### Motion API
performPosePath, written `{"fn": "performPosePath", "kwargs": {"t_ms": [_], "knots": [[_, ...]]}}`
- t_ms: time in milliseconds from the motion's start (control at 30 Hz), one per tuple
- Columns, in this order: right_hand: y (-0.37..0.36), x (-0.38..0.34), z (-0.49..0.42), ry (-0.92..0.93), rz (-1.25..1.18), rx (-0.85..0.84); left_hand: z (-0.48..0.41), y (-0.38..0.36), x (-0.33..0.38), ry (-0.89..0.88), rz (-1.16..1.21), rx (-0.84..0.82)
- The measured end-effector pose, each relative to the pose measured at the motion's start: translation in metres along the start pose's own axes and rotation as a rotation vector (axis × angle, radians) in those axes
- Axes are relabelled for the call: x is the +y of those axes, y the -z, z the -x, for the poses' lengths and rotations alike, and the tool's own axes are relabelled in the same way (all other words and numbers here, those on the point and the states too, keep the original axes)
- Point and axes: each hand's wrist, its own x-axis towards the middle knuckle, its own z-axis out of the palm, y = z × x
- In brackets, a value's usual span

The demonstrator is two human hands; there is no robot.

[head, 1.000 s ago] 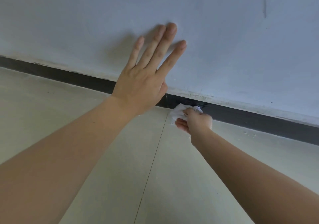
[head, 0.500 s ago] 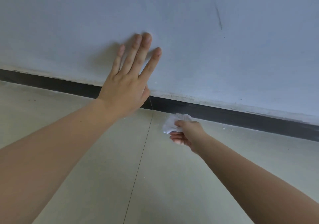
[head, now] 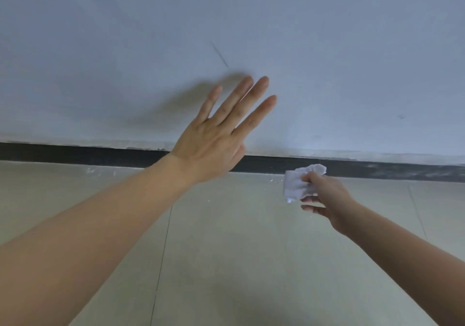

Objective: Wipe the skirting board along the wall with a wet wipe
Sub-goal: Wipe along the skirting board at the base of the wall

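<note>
A dark skirting board (head: 271,164) runs across the view where the pale wall meets the floor; its right stretch looks dusty and smeared. My right hand (head: 327,200) pinches a crumpled white wet wipe (head: 298,183) just in front of the board, the wipe's top edge overlapping the board's lower edge. Whether the wipe touches the board I cannot tell. My left hand (head: 219,137) is raised with straight, spread fingers in front of the wall above the board, casting a shadow on it.
The wall (head: 327,61) is pale blue-grey with a thin dark scratch (head: 221,55). The tiled floor (head: 239,250) shows grout lines and small white crumbs (head: 273,180) near the board's foot.
My right hand has pulled the wipe off the board and moved right along it. My left hand has lifted off the wall and shifted right. The view has shifted right along the wall.
</note>
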Motion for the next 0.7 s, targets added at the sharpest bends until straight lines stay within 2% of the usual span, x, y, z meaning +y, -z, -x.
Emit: {"fn": "performPosePath", "kwargs": {"t_ms": [100, 200, 333, 433, 467, 500, 567, 600, 667, 700], "knots": [[-0.003, 0.013, -0.006, -0.028, 0.03, -0.115, -0.029, -0.003, 0.003, 0.0, -0.017, 0.07], [-0.035, 0.012, -0.018, -0.032, -0.012, -0.24, -0.024, 0.0, -0.009, -0.012, -0.062, 0.045], [-0.102, 0.006, -0.022, 0.006, 0.037, -0.32, 0.009, 0.007, -0.043, -0.022, -0.201, -0.007], [-0.154, 0.0, -0.03, 0.035, 0.103, -0.292, 0.024, 0.006, -0.068, -0.113, -0.3, -0.007], [-0.167, -0.004, -0.034, 0.017, 0.159, -0.226, 0.025, 0.006, -0.073, -0.143, -0.303, -0.008], [-0.177, -0.011, -0.033, 0.034, 0.236, -0.154, 0.025, 0.005, -0.076, -0.165, -0.301, -0.009], [-0.194, -0.014, -0.032, 0.138, 0.576, -0.105, 0.025, 0.004, -0.08, -0.191, -0.292, 0.002], [-0.199, -0.018, -0.034, 0.188, 0.64, -0.103, 0.025, 0.003, -0.081, -0.2, -0.288, 0.007], [-0.206, -0.021, -0.035, 0.204, 0.499, -0.093, 0.025, 0.002, -0.083, -0.208, -0.287, 0.02], [-0.21, -0.022, -0.031, 0.152, 0.368, -0.105, 0.024, 0.0, -0.084, -0.208, -0.282, 0.028]]}}
